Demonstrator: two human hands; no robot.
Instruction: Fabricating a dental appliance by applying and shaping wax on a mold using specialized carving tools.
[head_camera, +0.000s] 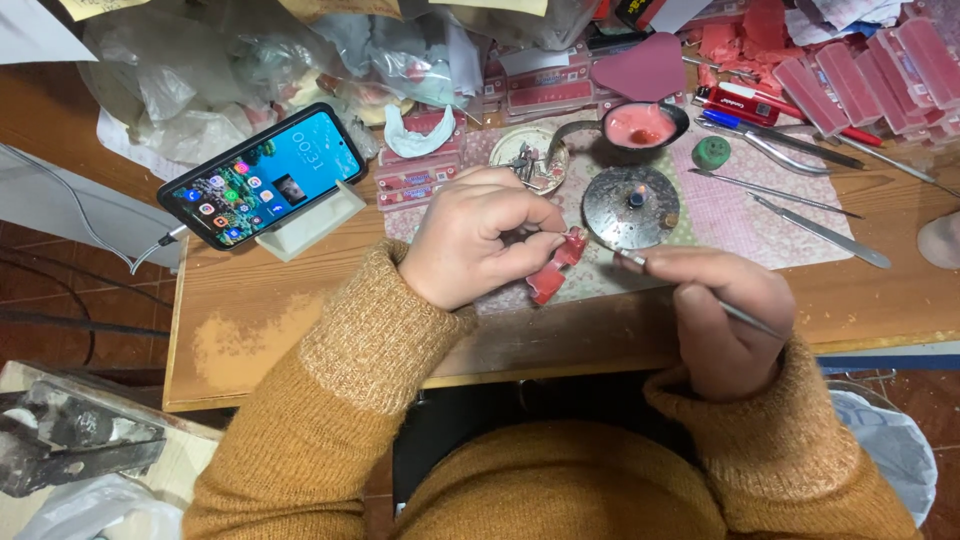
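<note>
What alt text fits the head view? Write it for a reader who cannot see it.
A person in a mustard sweater holds a red wax piece in the left hand and a thin metal tool in the right hand, over a wooden workbench. A propped smartphone stands to the left.

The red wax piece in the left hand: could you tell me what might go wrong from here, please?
1. The round burner looks lit beside the red wax piece; the wax might soften, or the left hand get burned.
2. The thin metal tool in the right hand points towards the left fingers; a slip could prick them.
</note>
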